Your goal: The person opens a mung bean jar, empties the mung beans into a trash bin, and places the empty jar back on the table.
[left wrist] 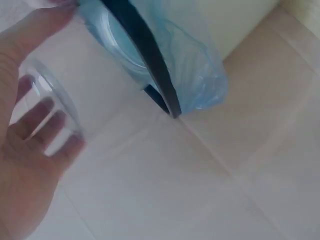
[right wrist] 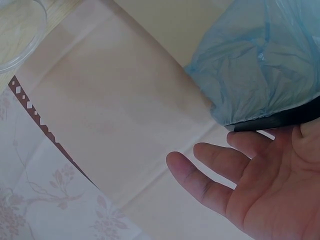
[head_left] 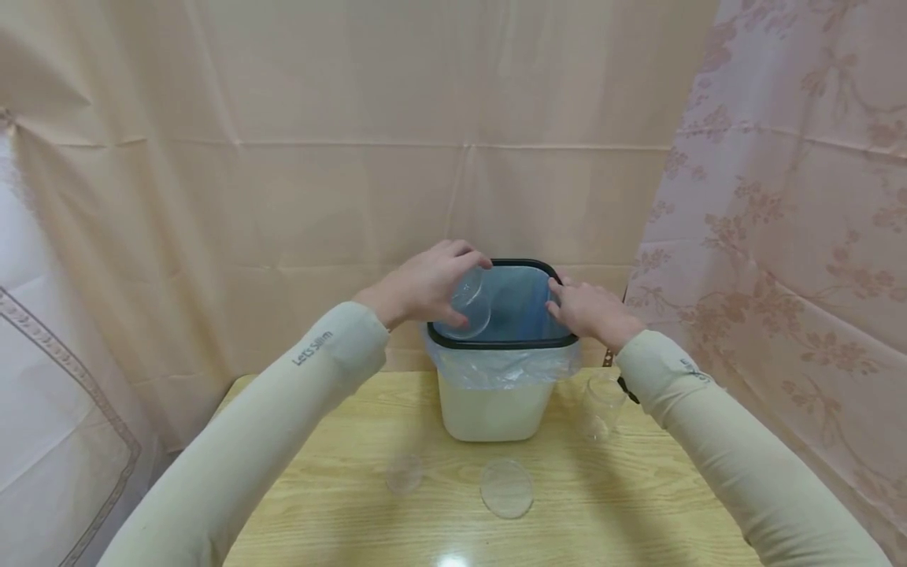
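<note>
A cream bin (head_left: 496, 413) stands on the wooden table, lined with a thin bluish plastic bag (head_left: 503, 368) folded out under its black rim (head_left: 505, 345). My left hand (head_left: 428, 285) grips a clear plastic jar (left wrist: 92, 80), thumb on one side and fingers on the other. The jar is tilted, its far end over the bin's opening at the left. At the bin's right rim is my right hand (head_left: 594, 309), touching the black edge. Its fingers (right wrist: 215, 162) extend loosely beneath the rim in the right wrist view, and its thumb is hidden there.
A second clear jar (head_left: 601, 408) stands on the table right of the bin. Two clear round discs lie in front: a larger disc (head_left: 507, 490) and a smaller disc (head_left: 405, 474). Beige cloth (head_left: 340, 197) hangs behind the table, and flowered cloth (head_left: 801, 236) hangs at the right.
</note>
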`<state>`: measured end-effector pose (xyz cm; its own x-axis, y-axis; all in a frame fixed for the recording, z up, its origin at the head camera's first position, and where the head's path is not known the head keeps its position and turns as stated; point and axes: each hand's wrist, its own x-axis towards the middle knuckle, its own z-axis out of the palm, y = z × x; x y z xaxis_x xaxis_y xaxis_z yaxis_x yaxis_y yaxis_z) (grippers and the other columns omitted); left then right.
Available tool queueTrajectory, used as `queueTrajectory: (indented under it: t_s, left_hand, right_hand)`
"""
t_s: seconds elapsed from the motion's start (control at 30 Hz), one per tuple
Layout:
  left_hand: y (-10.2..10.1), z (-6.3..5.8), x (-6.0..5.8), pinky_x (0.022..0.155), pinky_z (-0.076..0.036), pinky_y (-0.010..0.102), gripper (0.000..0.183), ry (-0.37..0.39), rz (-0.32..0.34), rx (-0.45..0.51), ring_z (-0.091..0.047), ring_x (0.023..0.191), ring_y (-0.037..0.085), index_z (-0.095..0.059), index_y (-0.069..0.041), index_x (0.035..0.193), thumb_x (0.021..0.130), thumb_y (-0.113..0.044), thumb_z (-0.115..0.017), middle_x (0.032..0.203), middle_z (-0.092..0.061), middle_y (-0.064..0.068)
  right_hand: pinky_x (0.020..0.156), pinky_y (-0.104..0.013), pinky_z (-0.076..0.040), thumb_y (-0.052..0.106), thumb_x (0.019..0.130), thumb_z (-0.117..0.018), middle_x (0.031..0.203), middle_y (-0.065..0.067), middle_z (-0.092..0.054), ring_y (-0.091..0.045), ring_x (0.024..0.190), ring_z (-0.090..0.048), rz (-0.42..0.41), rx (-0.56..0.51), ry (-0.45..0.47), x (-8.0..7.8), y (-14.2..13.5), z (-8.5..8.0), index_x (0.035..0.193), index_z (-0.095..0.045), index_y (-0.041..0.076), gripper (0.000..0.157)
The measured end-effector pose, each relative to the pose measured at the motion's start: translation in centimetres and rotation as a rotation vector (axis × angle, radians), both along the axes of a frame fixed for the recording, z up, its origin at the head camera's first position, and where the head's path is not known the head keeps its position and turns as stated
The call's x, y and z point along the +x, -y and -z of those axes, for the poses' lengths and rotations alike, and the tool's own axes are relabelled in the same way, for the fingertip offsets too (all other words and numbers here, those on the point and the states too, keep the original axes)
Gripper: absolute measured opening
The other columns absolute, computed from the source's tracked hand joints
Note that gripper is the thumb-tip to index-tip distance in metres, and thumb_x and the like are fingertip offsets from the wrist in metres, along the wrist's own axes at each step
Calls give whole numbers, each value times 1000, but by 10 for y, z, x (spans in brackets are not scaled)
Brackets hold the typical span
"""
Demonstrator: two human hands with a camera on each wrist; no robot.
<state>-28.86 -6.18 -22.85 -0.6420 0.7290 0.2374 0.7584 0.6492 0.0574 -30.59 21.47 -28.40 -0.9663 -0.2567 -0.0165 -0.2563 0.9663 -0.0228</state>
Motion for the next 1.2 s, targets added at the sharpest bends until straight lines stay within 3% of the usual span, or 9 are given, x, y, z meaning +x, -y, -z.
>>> queueTrajectory:
  t_s: [0.07, 0.23, 0.57, 0.77, 0.9, 1.2]
  left_hand:
    - [-1, 0, -1, 110, -40, 40, 81, 10, 32, -12, -43, 131, 29, -54, -8, 142, 73, -24, -93, 139, -51, 11]
    - [-4, 2, 0, 110, -40, 38, 80, 26, 28, -44, -41, 133, 29, -54, -7, 142, 73, -22, -93, 141, -52, 11]
    - [-2, 3, -3, 110, -40, 40, 79, 9, 24, -40, -43, 133, 30, -52, -7, 146, 79, -31, -86, 142, -53, 13]
    - [5, 4, -5, 110, -40, 40, 80, 16, 5, 4, -46, 131, 30, -51, -6, 145, 78, -35, -85, 141, -53, 12]
    - [14, 4, -4, 111, -39, 42, 83, 61, -12, 54, -47, 132, 29, -48, -6, 147, 79, -40, -84, 145, -50, 12]
    - [37, 6, -5, 101, -46, 42, 83, 104, 24, 185, -54, 118, 27, -50, -7, 141, 75, -39, -88, 138, -53, 11]
  right_hand:
    - [112, -63, -30, 27, 108, -45, 164, -26, -18, -50, 140, -36, 1, -5, -1, 0, 0, 0, 158, -27, 1, 59]
    - [112, -63, -29, 27, 108, -45, 163, -26, -19, -49, 141, -35, -3, -6, -6, -1, -1, 1, 158, -27, 1, 58]
    - [113, -63, -28, 27, 108, -44, 163, -27, -19, -49, 141, -34, -9, -9, -3, -1, -2, 1, 158, -27, 1, 59]
    - [113, -62, -28, 27, 108, -44, 163, -27, -19, -49, 141, -34, -10, -7, -1, -2, -2, 1, 158, -26, 1, 59]
    - [113, -62, -29, 27, 108, -44, 163, -26, -19, -49, 141, -34, -8, -8, -6, -1, -1, 1, 158, -27, 1, 58]
    - [113, -63, -27, 27, 109, -44, 164, -26, -18, -49, 142, -33, -10, -11, -1, 0, -1, 0, 158, -27, 1, 59]
